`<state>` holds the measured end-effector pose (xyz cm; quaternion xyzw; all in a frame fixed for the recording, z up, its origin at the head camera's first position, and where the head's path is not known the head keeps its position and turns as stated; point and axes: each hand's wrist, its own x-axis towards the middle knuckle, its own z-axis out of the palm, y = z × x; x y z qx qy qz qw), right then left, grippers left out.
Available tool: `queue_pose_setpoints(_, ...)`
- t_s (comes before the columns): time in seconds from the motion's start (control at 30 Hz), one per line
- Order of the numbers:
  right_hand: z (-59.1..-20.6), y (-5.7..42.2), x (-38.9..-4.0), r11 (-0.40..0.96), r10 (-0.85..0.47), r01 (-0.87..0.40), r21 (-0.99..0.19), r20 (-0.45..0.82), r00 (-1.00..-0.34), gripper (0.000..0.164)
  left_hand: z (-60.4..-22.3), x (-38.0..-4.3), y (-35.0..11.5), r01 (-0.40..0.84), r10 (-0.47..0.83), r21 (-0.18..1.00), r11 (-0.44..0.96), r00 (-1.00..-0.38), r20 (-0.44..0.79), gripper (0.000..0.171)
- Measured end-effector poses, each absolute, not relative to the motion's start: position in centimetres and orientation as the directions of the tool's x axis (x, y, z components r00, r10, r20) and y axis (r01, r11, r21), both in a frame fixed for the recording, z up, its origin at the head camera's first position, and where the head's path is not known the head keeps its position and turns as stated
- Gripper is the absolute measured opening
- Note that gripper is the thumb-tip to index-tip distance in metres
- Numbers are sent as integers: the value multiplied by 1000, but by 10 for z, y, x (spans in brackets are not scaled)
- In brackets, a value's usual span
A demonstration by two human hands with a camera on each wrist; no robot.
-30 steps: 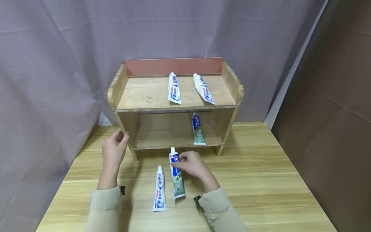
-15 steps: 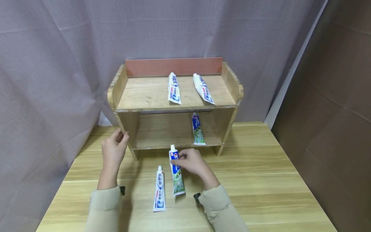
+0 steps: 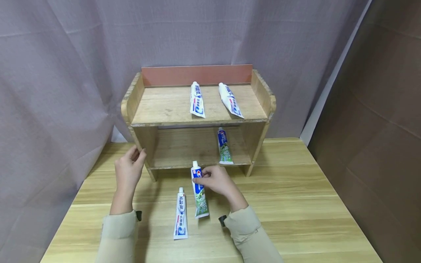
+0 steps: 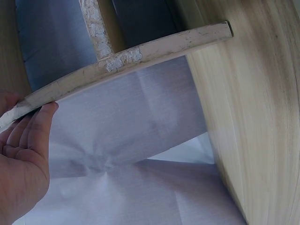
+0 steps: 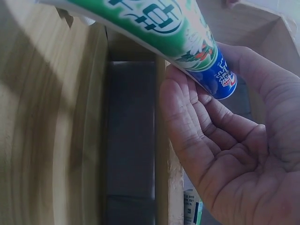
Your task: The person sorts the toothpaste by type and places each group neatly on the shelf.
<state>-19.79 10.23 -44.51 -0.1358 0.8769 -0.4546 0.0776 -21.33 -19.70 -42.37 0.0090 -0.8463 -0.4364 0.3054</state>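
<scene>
My right hand [image 3: 217,179] pinches a blue and green toothpaste tube [image 3: 201,202] near its capped end, in front of the wooden shelf [image 3: 177,120]. Its cap points toward the shelf and its flat end toward me. In the right wrist view the thumb and fingers sit on either side of that tube [image 5: 164,28]. My left hand [image 3: 129,171] grips the front edge of the shelf's left side panel. Seen from the left wrist, thumb and fingers [image 4: 41,124] lie on opposite faces of the panel [image 4: 140,56]. A white toothpaste tube [image 3: 181,217] lies on the table left of the held one.
Two white toothpaste tubes, one near the middle [image 3: 197,100] and one to the right [image 3: 231,101], lie on the top board. Another blue and green tube [image 3: 225,148] lies at the right of the lower board. Grey cloth [image 3: 197,33] hangs behind.
My right hand has moved slightly forward, toward the shelf, with the blue and green toothpaste tube. The left hand stays on the side panel.
</scene>
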Motion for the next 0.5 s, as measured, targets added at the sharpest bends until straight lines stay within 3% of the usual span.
queue_pose_setpoints(0.5, -440, 102, -205, 559, -299, -159, -814, -19, -954, 30, -424, -213, -198, 246, -284, 750, 614, -817, 501, 29)
